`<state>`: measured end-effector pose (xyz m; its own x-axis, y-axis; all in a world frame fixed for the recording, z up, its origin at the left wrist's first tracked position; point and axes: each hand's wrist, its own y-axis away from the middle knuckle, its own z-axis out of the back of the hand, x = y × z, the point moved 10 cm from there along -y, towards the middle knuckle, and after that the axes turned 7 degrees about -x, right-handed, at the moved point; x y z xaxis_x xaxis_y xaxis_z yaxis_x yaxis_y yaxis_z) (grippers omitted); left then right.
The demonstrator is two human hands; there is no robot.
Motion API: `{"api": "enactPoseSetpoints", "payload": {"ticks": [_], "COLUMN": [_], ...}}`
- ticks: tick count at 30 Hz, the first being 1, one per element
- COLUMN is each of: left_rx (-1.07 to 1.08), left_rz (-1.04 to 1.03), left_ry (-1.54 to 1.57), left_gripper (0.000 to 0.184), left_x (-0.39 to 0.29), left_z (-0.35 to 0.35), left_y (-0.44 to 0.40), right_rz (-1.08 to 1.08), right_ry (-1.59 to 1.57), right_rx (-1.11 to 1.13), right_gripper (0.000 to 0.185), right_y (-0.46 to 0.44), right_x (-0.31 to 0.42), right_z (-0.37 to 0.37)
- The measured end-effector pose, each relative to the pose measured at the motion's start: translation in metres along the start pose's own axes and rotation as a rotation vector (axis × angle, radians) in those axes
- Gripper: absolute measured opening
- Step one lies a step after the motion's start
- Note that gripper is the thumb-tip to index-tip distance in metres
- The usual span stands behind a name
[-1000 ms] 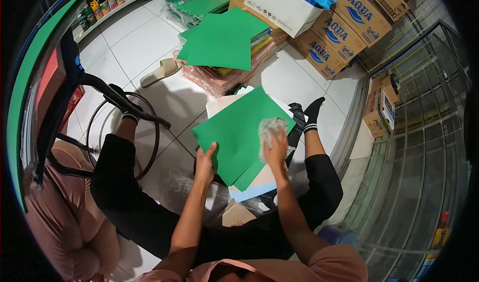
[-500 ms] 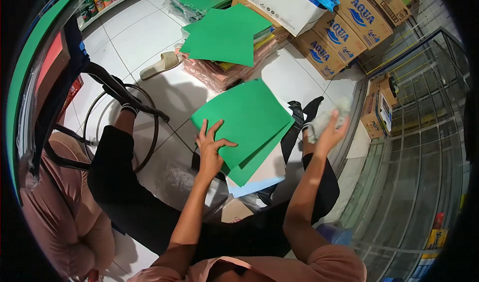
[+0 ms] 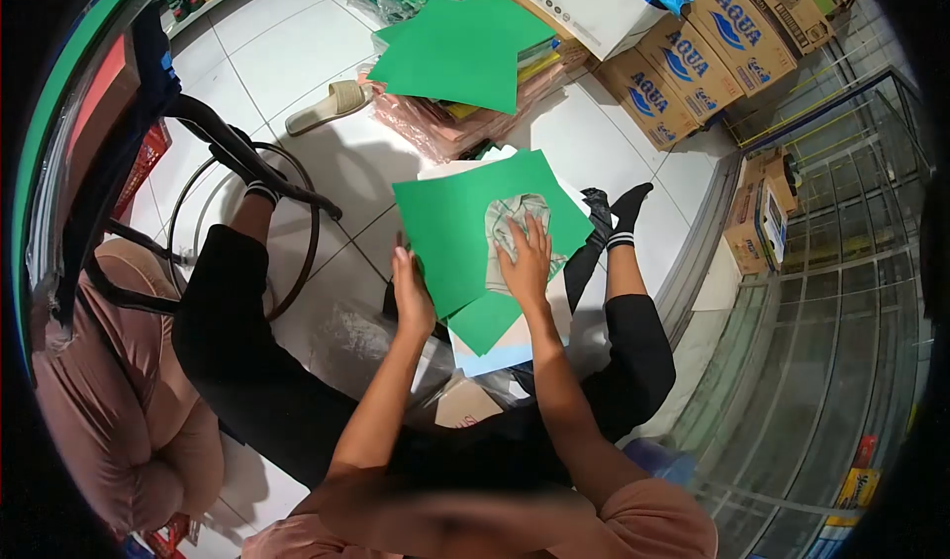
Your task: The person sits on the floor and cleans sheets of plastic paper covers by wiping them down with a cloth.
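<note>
A green sheet lies tilted over a small stack in front of me, with another green sheet below it. My right hand presses a crumpled pale grey cloth onto the top sheet, its fingers spread over the cloth. At the left edge of that sheet rests my left hand, fingers stretched upward along the edge. White and light-blue sheets stick out under the green ones.
Beyond lies a pile of green sheets on pink plastic-wrapped packs. A sandal is on the tiled floor. Cartons stand at the back right, a glass case at right, and a black-framed chair at left.
My right hand has swung in from the right with the cloth and put it on the green sheet. My left hand has moved off the sheet's surface to its left edge.
</note>
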<state>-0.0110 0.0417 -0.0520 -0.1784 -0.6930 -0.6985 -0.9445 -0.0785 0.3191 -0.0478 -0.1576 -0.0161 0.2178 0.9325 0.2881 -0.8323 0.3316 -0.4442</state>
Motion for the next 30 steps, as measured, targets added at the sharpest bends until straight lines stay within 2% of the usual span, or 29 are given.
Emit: {"api": "enactPoseSetpoints", "payload": {"ticks": [4, 7, 9, 11, 14, 17, 19, 22, 24, 27, 30], "left_rx": [0.142, 0.146, 0.151, 0.180, 0.265, 0.166, 0.062, 0.045, 0.028, 0.019, 0.014], "left_rz": [0.580, 0.618, 0.654, 0.642, 0.619, 0.642, 0.654, 0.649, 0.649, 0.650, 0.647], "left_ry": [0.080, 0.205, 0.324, 0.331, 0.351, 0.224, 0.103, 0.103, 0.103, 0.201, 0.296], "left_gripper": [0.053, 0.052, 0.052, 0.052, 0.055, 0.058, 0.061, 0.061, 0.061, 0.061, 0.060], "left_x": [0.055, 0.054, 0.048, 0.039, 0.028, 0.055, 0.072, 0.074, 0.075, 0.066, 0.061], "left_z": [0.002, -0.008, -0.017, -0.024, -0.036, -0.006, 0.019, 0.023, 0.024, 0.014, 0.008], "left_y": [0.007, 0.016, 0.022, 0.024, 0.029, 0.018, 0.010, 0.008, 0.007, 0.011, 0.013], "right_rz": [-0.075, -0.103, -0.070, 0.053, 0.113, 0.170, 0.068, -0.129, -0.194, -0.191, -0.010], "right_ry": [-0.052, -0.026, -0.359, -0.350, -0.376, -0.217, -0.072, 0.086, 0.140, 0.211, 0.098], "right_rx": [0.007, 0.013, 0.179, 0.139, 0.148, 0.170, 0.096, -0.018, -0.049, -0.059, 0.033], "right_gripper": [0.045, 0.046, 0.045, 0.044, 0.044, 0.045, 0.044, 0.046, 0.047, 0.048, 0.046], "right_y": [0.004, 0.020, 0.032, 0.044, 0.039, 0.023, 0.004, -0.016, -0.017, -0.008, 0.015], "right_x": [-0.004, 0.018, 0.062, 0.100, 0.112, 0.088, 0.041, -0.039, -0.068, -0.070, -0.009], "right_z": [-0.003, -0.008, -0.012, -0.006, -0.005, -0.012, -0.013, -0.004, 0.001, 0.004, 0.003]}}
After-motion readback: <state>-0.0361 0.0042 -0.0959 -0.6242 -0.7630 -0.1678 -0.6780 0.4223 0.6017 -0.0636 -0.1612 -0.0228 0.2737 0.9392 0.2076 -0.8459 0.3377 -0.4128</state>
